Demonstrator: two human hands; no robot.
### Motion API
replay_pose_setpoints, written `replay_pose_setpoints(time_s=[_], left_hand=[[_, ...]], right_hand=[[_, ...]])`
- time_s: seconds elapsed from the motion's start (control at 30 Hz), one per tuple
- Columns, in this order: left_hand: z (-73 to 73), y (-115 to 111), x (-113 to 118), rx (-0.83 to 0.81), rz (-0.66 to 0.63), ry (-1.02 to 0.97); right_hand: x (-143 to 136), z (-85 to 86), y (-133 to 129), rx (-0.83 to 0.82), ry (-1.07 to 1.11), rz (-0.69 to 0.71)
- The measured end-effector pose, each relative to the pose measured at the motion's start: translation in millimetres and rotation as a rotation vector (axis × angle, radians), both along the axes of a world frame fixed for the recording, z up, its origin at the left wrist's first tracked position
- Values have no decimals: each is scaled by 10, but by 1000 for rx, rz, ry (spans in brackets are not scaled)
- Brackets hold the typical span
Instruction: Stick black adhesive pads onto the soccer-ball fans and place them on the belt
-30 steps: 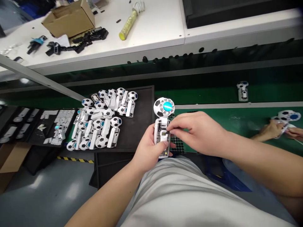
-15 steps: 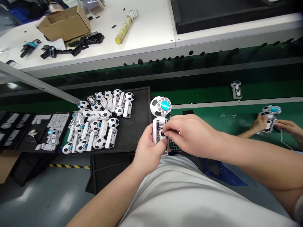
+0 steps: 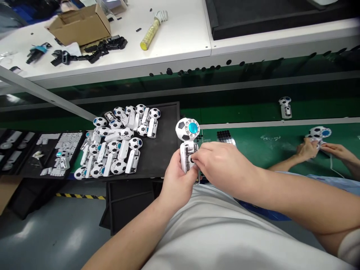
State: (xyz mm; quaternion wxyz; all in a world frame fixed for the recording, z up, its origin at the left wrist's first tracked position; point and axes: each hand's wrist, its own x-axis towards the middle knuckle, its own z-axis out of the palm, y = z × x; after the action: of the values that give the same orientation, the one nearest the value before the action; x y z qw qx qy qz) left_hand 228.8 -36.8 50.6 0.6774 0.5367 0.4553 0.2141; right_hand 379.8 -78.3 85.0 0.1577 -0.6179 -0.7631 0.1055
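While left hand [image 3: 180, 178] clasps it, white football-headed device [image 3: 185, 148], blue disc [image 3: 193, 128], right hand [image 3: 222, 163] pinched against it

White shelf [image 3: 182, 37], green worktop [image 3: 253, 137], shiny grey floor [image 3: 62, 228]

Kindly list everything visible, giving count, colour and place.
Held football-headed device: one, white and black, centre
Similar devices: many, white and black, mostly at left
Trays: several, black, left and upper right
Discs: many, black, on green bench
Cardboard box: one, brown, on white shelf
Tube-shaped item: one, yellow, same shelf
Loose parts: several, black, same shelf
Small parts: many, white, far left
Co-worker's hands: two, bare, right, at another device
Left hand: one, bare, gripping held device
Right hand: one, bare, over held device
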Motion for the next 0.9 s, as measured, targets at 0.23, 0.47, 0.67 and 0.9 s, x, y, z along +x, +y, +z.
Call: replay_pose_setpoints(time_s=[0.23, 0.47, 0.67, 0.9], left_hand=[[-41, -36, -12, -28, -2, 17], [-225, 3, 6, -145, 20, -55], [-458, 500, -150, 252, -296, 512], [-949, 1233, -1209, 680, -134, 1486]], right_hand=[[-19, 41, 52, -166, 29, -198], [25, -326, 149, -276, 766, -488], [90, -1406, 385, -550, 1198, -758], [1316, -2555, 1235, -512, 707, -1043]])
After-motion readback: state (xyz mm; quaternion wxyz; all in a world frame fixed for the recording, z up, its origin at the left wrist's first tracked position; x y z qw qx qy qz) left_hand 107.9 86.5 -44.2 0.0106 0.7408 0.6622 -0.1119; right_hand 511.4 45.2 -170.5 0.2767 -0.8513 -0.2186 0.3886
